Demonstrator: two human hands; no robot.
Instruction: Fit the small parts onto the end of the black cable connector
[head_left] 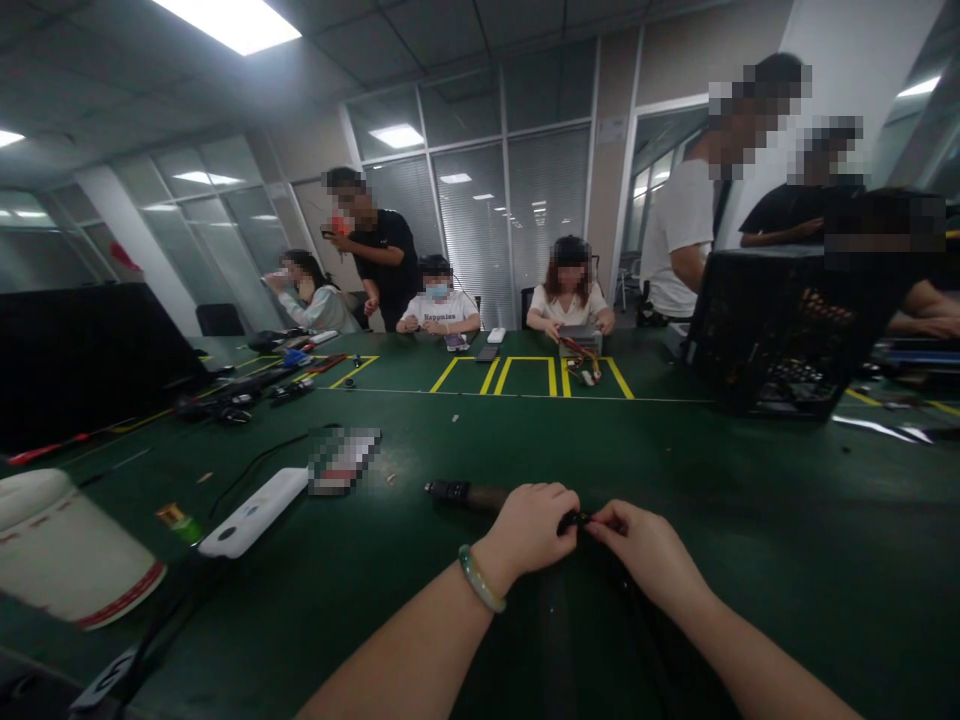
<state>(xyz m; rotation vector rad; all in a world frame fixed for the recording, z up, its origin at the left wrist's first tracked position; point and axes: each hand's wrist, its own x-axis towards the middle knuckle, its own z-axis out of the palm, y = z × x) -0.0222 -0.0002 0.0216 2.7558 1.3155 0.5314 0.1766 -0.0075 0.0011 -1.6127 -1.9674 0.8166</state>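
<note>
A dark, round-bodied electric screwdriver (448, 492) lies nearly level above the green table, its narrow tip pointing left. My left hand (529, 525), with a jade-coloured bangle (480, 580) at the wrist, is wrapped around its body and hides much of it. At the tool's right end my right hand (646, 548) is closed in a pinch on a thin black cable (587, 518). The fingertips cover the exact join, so I cannot tell whether the cable is plugged in. Below the right hand the cable runs down, dim against the table.
To the left stand a white paper cup (75, 550), a white power strip (255, 515) and a phone (345, 460). A black computer case (780, 330) sits at the right. A dark monitor (90, 360) is far left. Several people are around the green table (675, 460).
</note>
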